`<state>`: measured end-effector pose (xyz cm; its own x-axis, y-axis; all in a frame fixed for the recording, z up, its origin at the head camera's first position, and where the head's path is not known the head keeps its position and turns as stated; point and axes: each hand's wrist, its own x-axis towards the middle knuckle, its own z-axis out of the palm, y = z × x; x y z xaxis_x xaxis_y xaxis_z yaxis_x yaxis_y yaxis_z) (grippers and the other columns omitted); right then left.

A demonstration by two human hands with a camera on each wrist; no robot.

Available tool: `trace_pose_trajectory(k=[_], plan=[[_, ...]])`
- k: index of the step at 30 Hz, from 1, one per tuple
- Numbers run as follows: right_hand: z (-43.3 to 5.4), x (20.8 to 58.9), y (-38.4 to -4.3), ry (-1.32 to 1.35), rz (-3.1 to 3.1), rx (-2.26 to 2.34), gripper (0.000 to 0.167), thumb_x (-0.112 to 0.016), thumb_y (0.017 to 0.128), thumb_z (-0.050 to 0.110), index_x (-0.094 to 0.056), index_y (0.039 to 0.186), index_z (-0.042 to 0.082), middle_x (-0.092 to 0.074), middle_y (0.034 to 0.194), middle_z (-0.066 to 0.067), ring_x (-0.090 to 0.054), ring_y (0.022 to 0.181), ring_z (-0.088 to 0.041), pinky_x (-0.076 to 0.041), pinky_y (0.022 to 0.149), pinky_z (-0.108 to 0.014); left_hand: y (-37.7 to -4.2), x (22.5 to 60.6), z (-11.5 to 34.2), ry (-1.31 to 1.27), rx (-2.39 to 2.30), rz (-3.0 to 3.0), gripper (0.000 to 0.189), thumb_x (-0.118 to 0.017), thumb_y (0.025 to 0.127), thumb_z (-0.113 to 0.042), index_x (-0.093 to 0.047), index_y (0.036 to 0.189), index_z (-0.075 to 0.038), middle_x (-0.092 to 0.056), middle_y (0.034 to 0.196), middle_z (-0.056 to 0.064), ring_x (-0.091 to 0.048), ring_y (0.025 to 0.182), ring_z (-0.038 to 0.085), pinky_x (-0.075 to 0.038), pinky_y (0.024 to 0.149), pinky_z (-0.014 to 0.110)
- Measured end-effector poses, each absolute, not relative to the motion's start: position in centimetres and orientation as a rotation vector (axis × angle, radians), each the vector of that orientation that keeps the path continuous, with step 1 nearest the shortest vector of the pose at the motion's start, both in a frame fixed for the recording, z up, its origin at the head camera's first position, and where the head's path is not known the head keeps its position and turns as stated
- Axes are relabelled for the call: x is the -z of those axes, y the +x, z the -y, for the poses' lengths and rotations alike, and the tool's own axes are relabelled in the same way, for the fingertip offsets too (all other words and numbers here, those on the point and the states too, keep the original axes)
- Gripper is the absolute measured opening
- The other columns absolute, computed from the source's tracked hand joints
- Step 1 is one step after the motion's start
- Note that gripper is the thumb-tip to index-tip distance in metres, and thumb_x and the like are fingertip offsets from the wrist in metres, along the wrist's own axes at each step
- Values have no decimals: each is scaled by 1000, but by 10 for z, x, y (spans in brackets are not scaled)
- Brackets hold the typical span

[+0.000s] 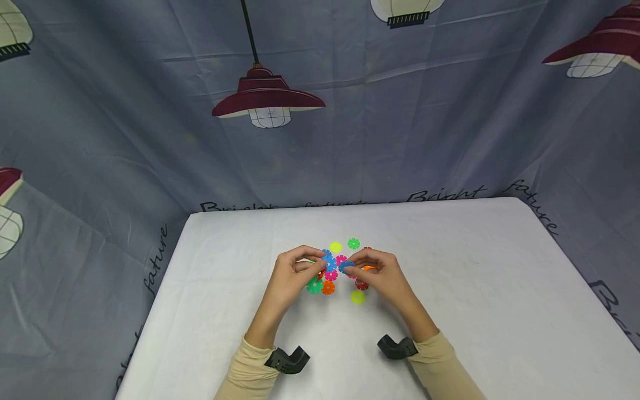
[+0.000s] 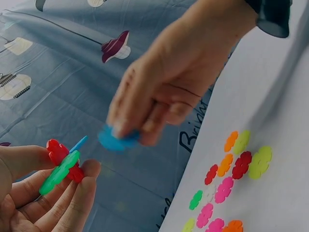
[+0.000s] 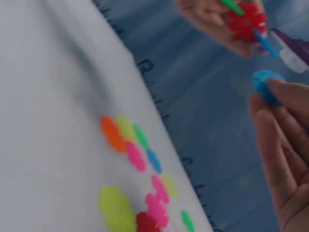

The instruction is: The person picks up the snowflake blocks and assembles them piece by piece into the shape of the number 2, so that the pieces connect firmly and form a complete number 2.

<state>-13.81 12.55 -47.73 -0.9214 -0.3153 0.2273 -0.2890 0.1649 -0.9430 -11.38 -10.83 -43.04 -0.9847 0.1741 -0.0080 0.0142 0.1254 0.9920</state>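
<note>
My left hand [image 1: 295, 272] pinches a small cluster of notched plastic discs: a red disc [image 3: 246, 21], a green disc [image 2: 60, 173] and a blue disc [image 2: 78, 144] slotted into one another at angles. In the left wrist view the blue one juts out towards the other hand. Between thumb and fingers, my right hand [image 1: 380, 272] holds a separate blue disc [image 3: 263, 82]; its fingers cover part of it. A short gap parts this disc from the cluster. Both hands are raised above the loose discs on the table.
Loose flower-shaped discs lie on the white table [image 1: 240, 266] under and around the hands, among them a yellow disc [image 1: 358, 297], an orange disc [image 1: 328, 287] and a green disc [image 1: 354, 243]. A grey printed curtain [image 1: 350, 139] hangs behind the table.
</note>
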Motion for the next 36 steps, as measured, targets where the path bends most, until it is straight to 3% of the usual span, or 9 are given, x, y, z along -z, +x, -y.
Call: trace_pose_trajectory(k=[3, 8, 11, 15, 22, 28, 36], plan=[[-126, 471, -137, -669, -2323, 2033, 13, -80, 88, 6, -75, 100, 5, -77, 95, -15, -78, 82, -21, -64, 70, -43, -114, 431, 109, 187, -1983, -2271, 21, -74, 96, -16, -74, 114, -5, -75, 102, 13, -75, 87, 30, -57, 75, 24], [-124, 465, -134, -711, -2317, 2059, 12, -80, 88, 3, -75, 99, 4, -76, 93, -17, -77, 73, -14, -62, 61, -43, -113, 431, 109, 194, -1975, -2274, 18, -74, 96, -17, -74, 113, -9, -75, 102, 13, -74, 79, 13, -58, 75, 25], [-124, 464, -132, -730, -2376, 2036, 12, -80, 87, 2, -76, 98, 6, -76, 91, -14, -74, 68, -12, -61, 57, -41, -113, 431, 109, 194, -1975, -2272, 18, -74, 96, -17, -75, 113, -9, -75, 101, 13, -74, 79, 14, -58, 75, 26], [-125, 465, -131, -773, -2510, 1976, 15, -82, 85, 1, -78, 98, 9, -78, 92, -8, -73, 73, -13, -62, 62, -33, -113, 431, 108, 193, -1980, -2265, 18, -74, 96, -16, -75, 112, -9, -76, 100, 12, -75, 81, 22, -58, 75, 26], [-125, 466, -131, -821, -2589, 1940, 19, -83, 85, 1, -80, 99, 13, -80, 95, -3, -73, 85, -7, -62, 68, -27, -114, 432, 107, 212, -1977, -2260, 18, -74, 96, -16, -74, 112, -8, -76, 100, 14, -73, 80, 18, -57, 75, 26], [-125, 466, -130, -875, -2621, 1893, 17, -82, 86, 3, -81, 100, 12, -81, 96, -5, -73, 89, -8, -61, 72, -26, -113, 432, 107, 232, -1983, -2239, 16, -74, 96, -17, -75, 110, -9, -75, 94, 19, -72, 81, 29, -55, 70, 24], [-124, 466, -130, -983, -2643, 1935, 21, -84, 81, -4, -81, 97, 8, -81, 92, -9, -75, 82, -11, -61, 71, -23, -112, 433, 105, 240, -2006, -2226, 15, -76, 94, -15, -75, 107, -7, -74, 90, 17, -70, 75, 17, -56, 72, 25]])
